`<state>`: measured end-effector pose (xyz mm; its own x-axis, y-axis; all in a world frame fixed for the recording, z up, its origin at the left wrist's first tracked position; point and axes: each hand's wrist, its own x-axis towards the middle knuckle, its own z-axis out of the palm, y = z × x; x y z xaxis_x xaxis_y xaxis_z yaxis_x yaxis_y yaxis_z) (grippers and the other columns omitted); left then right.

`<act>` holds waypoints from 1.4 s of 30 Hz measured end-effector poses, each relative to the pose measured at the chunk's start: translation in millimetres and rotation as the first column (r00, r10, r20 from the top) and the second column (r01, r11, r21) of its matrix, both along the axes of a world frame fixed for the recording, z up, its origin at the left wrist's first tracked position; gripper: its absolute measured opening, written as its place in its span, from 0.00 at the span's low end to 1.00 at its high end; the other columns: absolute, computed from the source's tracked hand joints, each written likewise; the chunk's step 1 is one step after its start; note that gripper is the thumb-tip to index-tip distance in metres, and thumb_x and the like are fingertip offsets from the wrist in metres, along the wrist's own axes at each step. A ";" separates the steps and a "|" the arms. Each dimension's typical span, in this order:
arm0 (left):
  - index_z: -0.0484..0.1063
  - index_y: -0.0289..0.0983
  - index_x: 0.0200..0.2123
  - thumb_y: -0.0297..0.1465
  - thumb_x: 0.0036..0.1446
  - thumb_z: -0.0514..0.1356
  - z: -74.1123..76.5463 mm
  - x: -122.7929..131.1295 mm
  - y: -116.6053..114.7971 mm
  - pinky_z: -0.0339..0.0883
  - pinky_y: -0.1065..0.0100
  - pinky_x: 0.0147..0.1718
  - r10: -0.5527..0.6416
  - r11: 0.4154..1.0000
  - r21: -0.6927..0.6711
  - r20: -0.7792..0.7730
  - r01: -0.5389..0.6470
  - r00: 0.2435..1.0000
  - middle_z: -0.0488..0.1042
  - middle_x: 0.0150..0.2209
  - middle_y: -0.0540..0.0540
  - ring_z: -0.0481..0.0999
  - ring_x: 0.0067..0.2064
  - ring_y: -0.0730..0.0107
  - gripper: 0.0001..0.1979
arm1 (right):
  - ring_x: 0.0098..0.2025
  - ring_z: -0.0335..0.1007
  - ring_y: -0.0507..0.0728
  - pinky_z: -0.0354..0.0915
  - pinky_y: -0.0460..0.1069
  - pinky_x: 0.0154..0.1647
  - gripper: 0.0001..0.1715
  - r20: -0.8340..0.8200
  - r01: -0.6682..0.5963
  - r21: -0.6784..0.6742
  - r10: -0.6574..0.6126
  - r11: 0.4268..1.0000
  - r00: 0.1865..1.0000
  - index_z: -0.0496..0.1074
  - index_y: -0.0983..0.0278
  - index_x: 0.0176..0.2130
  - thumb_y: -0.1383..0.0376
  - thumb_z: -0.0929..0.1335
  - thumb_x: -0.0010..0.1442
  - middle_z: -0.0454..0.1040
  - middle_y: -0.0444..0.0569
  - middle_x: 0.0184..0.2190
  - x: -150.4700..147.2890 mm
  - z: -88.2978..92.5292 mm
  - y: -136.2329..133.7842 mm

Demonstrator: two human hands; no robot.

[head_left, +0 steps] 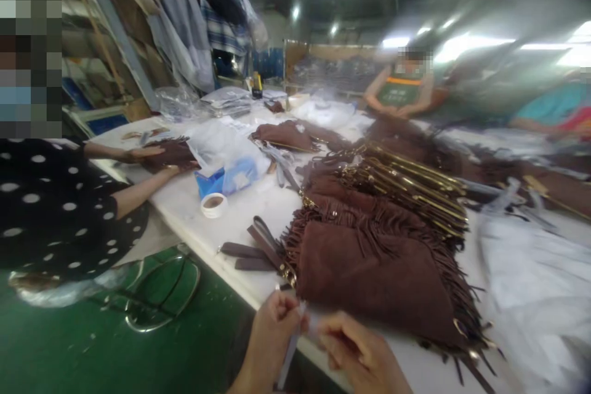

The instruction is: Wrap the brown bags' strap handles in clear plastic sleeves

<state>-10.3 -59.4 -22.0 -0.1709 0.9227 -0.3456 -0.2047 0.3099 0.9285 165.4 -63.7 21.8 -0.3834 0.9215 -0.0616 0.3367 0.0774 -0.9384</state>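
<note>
At the table's near edge, my left hand (276, 327) pinches a thin, pale strip (289, 358) between thumb and fingertips; one end of it hangs below the hand. My right hand (355, 348), smeared by motion, is closed with curled fingers just to the right. A whitish, see-through blur spans the gap between both hands, and the right fingertips close on it. Right beyond them lies a brown suede bag (369, 265) with fringed sides and gold-coloured rings. Dark straps (252, 252) stick out from its left side.
Behind the bag, more fringed brown bags with gold zips (410, 178) are piled. A tape roll (214, 205) and blue box (226, 178) stand left. White plastic bags (535, 277) lie right. A co-worker in a dotted top (60, 203) handles brown material; others work across the table.
</note>
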 end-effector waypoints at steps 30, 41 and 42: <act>0.71 0.34 0.27 0.24 0.44 0.61 -4.0 -8.2 1.5 0.64 0.71 0.30 -0.075 0.997 0.032 0.042 0.073 0.996 0.76 0.26 0.47 0.73 0.30 0.67 0.04 | 0.24 0.76 0.56 0.55 0.46 0.23 0.11 0.600 -0.164 0.445 -0.158 0.880 0.784 0.59 0.59 0.43 0.71 0.56 0.63 0.75 0.41 0.23 -53.3 4.1 22.5; 0.68 0.34 0.25 0.40 0.51 0.64 -0.2 -8.4 3.6 0.56 0.72 0.25 -0.089 0.996 0.003 0.049 0.089 0.995 0.72 0.23 0.47 0.65 0.24 0.72 0.14 | 0.26 0.77 0.57 0.55 0.46 0.24 0.12 0.570 -0.139 0.387 -0.118 0.911 0.813 0.58 0.58 0.44 0.72 0.56 0.63 0.76 0.40 0.24 -48.9 0.0 26.8; 0.68 0.34 0.25 0.42 0.51 0.64 -0.9 -7.8 3.7 0.53 0.73 0.23 -0.075 0.997 -0.002 0.054 0.075 0.996 0.70 0.21 0.48 0.62 0.23 0.74 0.16 | 0.26 0.77 0.57 0.55 0.46 0.24 0.12 0.567 -0.135 0.382 -0.116 0.914 0.816 0.58 0.58 0.44 0.71 0.56 0.63 0.76 0.40 0.24 -48.6 -0.5 26.4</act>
